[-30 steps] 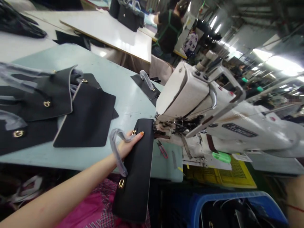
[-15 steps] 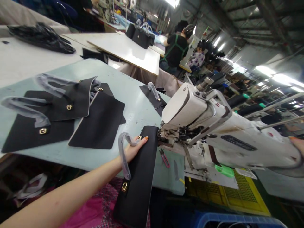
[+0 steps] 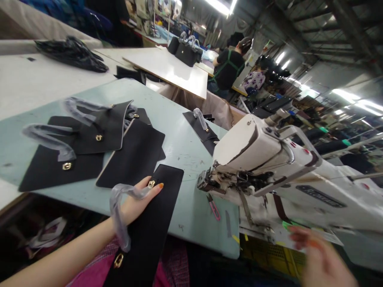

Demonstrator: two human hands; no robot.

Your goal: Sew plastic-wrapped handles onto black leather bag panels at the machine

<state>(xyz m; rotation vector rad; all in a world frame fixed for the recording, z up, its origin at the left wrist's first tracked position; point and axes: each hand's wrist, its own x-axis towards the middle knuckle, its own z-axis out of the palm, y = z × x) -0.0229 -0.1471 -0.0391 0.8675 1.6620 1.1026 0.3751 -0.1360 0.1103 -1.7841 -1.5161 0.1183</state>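
Observation:
My left hand grips a black bag panel near its upper edge, with the thumb on top. The panel carries a plastic-wrapped handle and gold-coloured hardware, and its lower end hangs over the table's front edge. It lies left of the sewing machine's needle area, apart from it. At the lower right, my right hand is smeared by motion in front of the machine bed. Its fingers are near a bright green item, and whether they hold anything is unclear. Pink-handled thread snips lie beside the needle area.
Several black panels with wrapped handles overlap on the green tabletop at left. Another panel lies behind the sewing machine. Farther off are a white table with bags and a person with green straps.
My left hand has drawn the panel leftward and toward me, away from the machine head. My right hand has come from the machine's far right end down to the lower right.

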